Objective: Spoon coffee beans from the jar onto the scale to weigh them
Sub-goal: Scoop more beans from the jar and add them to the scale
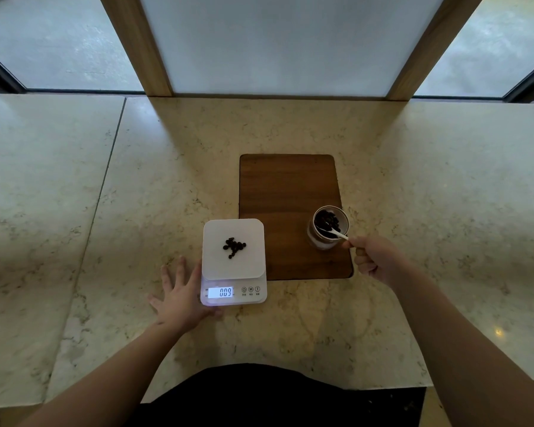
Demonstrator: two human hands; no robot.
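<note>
A white digital scale [250, 260] stands on the marble counter, its lit display reading 009. A small heap of dark coffee beans [234, 247] lies on its platform. To the right, a small glass jar [330, 227] with coffee beans inside stands on a wooden board [285, 186]. My right hand [373, 260] pinches the handle of a white spoon [333, 233], whose bowl dips into the jar's beans. My left hand [179, 295] lies flat on the counter, fingers spread, touching the scale's left side.
The marble counter [136, 195] stretches wide to both sides, with a seam at the left. Wooden posts and a frosted pane [278, 41] rise at the back edge. The counter's front edge lies close to my body.
</note>
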